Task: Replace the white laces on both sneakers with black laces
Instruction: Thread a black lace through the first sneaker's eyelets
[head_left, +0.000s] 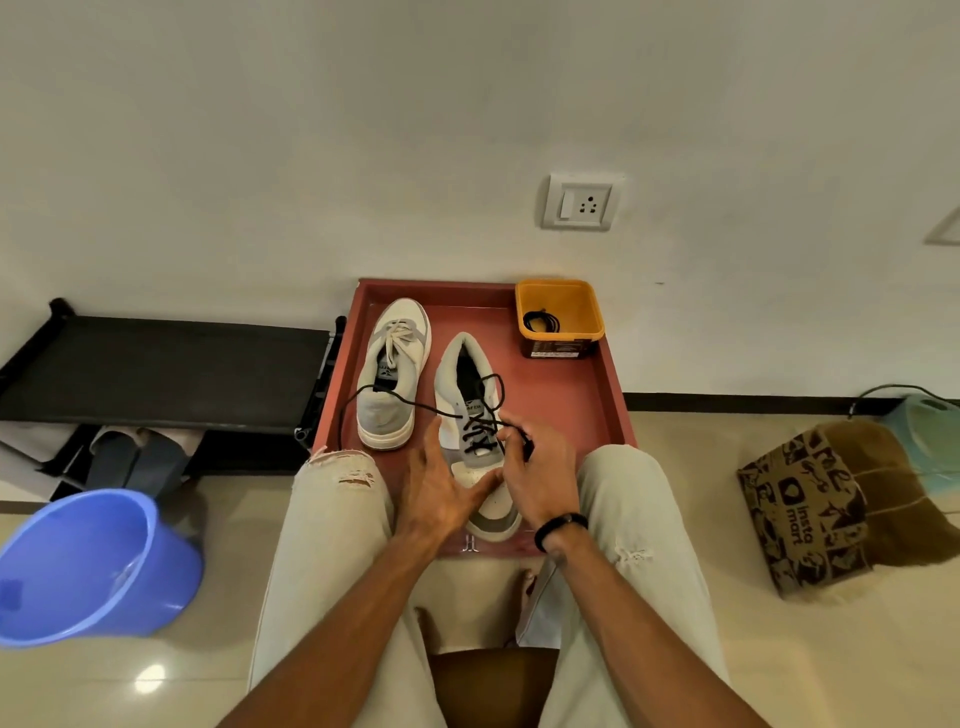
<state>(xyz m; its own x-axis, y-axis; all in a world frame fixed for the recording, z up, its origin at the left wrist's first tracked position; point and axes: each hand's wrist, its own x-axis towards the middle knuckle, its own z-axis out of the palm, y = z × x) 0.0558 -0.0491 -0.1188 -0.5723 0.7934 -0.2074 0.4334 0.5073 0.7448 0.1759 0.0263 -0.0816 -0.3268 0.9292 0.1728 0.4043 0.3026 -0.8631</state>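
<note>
I count two sneakers on the tray (587, 415): the left sneaker (393, 371), white-laced, toe away; the right sneaker (470, 405), toe toward me, both lengthwise. My left hand (441, 491) lies flat against its side, fingers straight. My right hand (535, 480) pinches the black lace (480, 431). One more coil sits in the tub (561, 317).

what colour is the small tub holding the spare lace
Yellow-orange tub, with a dark label band at its base; seen in the head view.

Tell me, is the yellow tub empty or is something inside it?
Not empty. A coiled black lace lies at the bottom of the yellow tub, which stands in the red tray's far corner.
</note>
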